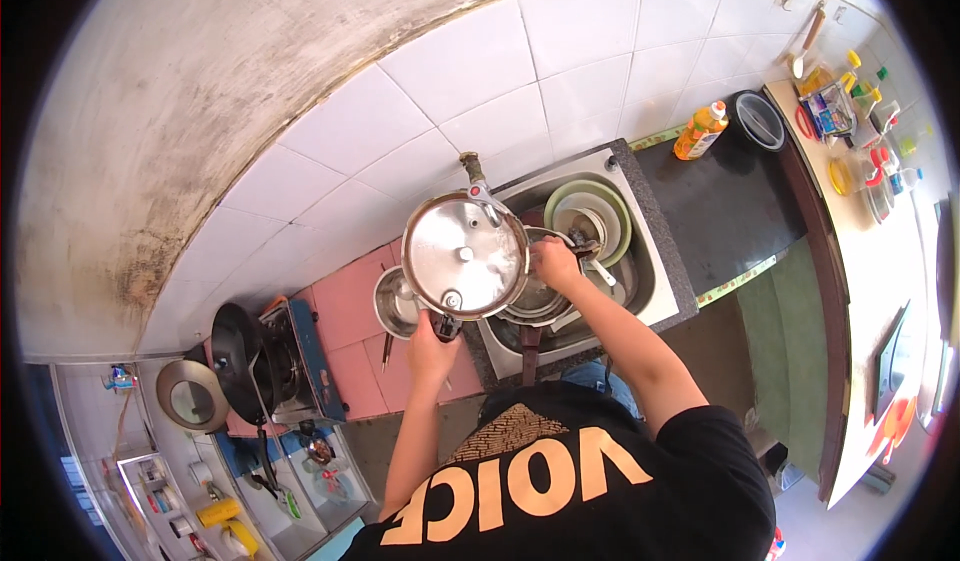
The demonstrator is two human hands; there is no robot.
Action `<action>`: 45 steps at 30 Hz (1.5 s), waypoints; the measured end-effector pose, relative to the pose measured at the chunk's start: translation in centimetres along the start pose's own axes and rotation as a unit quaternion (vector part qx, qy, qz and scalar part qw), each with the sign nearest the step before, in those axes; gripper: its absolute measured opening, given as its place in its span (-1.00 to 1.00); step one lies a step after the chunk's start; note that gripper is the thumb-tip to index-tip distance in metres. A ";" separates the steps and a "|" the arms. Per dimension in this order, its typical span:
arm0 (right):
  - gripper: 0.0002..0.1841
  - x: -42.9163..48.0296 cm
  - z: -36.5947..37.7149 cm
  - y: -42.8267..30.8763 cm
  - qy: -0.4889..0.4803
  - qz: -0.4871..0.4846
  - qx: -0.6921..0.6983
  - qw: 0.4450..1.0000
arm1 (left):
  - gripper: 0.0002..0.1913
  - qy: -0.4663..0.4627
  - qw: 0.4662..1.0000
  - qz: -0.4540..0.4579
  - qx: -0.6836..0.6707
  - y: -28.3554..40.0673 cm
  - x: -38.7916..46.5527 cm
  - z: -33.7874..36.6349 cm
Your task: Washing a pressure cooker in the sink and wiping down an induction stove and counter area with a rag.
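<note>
My left hand [435,351] grips the black handle of a shiny steel pressure cooker lid [450,242], held level beneath the wall tap [484,195]. Close against the lid's right edge is my right hand [556,262], fingers curled and partly hidden; whether they grip the rim cannot be told. Below and to the right, a steel pot [536,302] with a brown handle [529,351] sits in the steel sink [652,302], partly covered by the lid. Behind my right hand, a green basin [622,220] holds stacked bowls [592,212].
A small steel saucepan [390,302] stands on the pink-tiled counter [345,298], left of the sink. Farther left, a black wok [238,358] rests by the gas stove [315,358]. An orange detergent bottle [701,132] and a black lidded container [757,122] occupy the dark counter [727,208].
</note>
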State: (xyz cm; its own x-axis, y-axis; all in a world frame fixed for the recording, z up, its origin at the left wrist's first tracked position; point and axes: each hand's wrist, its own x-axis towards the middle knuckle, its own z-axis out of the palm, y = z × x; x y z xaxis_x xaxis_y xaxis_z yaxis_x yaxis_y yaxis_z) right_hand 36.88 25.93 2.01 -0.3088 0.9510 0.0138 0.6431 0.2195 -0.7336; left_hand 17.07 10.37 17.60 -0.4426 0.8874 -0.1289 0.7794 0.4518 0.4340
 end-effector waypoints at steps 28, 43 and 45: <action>-0.71 -3.0 -14.9 -1.5 0.269 0.077 0.373 0.885 | -0.43 -0.076 0.935 0.082 -0.336 9.8 14.4 14.9; -0.32 -3.2 -8.5 2.3 0.074 0.241 0.573 0.780 | -0.61 -0.611 0.704 -0.151 -0.328 3.2 12.3 6.3; -0.32 -3.0 -6.6 1.9 0.015 0.263 0.583 0.769 | -0.68 -0.605 0.692 -0.176 -0.351 1.6 11.3 4.1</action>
State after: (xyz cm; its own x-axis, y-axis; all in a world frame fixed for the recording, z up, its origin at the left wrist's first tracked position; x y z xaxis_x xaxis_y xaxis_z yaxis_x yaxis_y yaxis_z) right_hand 43.68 24.94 5.02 -0.1940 0.8496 -0.4904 -0.3962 -0.5252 -0.7532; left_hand 15.11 21.49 13.16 0.4771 0.3517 -0.8054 0.1214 0.8813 0.4567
